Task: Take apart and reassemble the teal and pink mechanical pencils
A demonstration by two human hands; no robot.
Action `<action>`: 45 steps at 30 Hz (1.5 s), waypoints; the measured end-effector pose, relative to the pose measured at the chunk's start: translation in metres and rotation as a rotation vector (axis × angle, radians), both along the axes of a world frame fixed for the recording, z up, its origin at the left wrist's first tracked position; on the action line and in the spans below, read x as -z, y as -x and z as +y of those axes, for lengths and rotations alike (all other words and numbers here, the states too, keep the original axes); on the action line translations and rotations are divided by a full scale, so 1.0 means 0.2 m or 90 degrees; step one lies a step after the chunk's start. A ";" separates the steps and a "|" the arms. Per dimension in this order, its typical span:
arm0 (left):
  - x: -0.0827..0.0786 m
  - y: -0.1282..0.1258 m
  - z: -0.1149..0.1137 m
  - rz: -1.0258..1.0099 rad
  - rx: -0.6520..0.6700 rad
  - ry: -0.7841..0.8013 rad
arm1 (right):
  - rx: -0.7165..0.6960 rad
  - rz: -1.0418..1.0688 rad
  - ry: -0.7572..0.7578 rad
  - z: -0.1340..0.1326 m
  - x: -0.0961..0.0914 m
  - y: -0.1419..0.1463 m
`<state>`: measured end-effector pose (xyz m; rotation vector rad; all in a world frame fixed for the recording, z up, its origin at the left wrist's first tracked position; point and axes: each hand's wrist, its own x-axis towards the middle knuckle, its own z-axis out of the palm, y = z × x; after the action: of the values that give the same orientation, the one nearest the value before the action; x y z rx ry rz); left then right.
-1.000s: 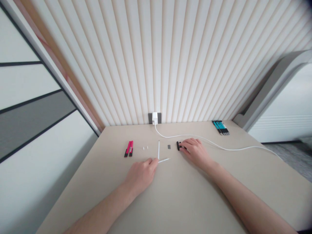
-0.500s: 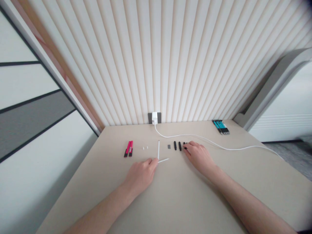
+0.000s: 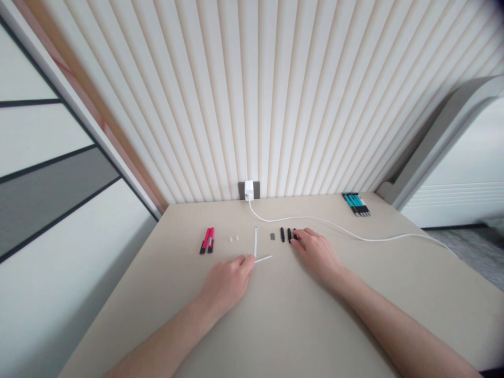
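My left hand (image 3: 228,281) is closed, with the thumb and forefinger pinching the near end of a thin white stick, like a pen refill (image 3: 263,259). Just beyond those fingers lie two more slim white refills (image 3: 255,241), side by side. My right hand (image 3: 317,252) rests at a row of short black pen barrels. Its thumb and forefinger are slightly apart, next to the middle barrel (image 3: 289,235) and partly covering the one at the right. The leftmost barrel (image 3: 282,234) lies untouched. Left of it are small grey pieces (image 3: 272,237), too small to make out.
Two pink-and-black pens (image 3: 207,240) and two tiny white pieces (image 3: 234,239) lie at the left. Several blue-and-black pens (image 3: 356,204) are at the back right. A white cable (image 3: 326,222) runs from a charger (image 3: 249,190) across the table (image 3: 275,325).
My right hand has shifted slightly left along the black barrels, from the rightmost towards the middle one. My left hand keeps its hold on the refill.
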<state>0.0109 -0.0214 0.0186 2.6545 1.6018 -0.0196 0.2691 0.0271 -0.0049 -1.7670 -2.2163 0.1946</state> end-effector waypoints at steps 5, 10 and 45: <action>0.00 0.00 0.00 -0.005 -0.007 0.009 | -0.030 0.005 -0.013 0.00 0.00 0.01; 0.00 0.00 0.00 -0.001 -0.004 0.009 | -0.052 -0.006 -0.004 0.00 0.01 0.01; 0.00 0.00 0.00 0.033 0.009 -0.011 | -0.132 -0.130 -0.063 0.02 0.03 0.02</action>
<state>0.0116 -0.0219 0.0193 2.6999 1.6050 -0.0760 0.2657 0.0312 -0.0109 -1.5665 -2.5051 -0.0538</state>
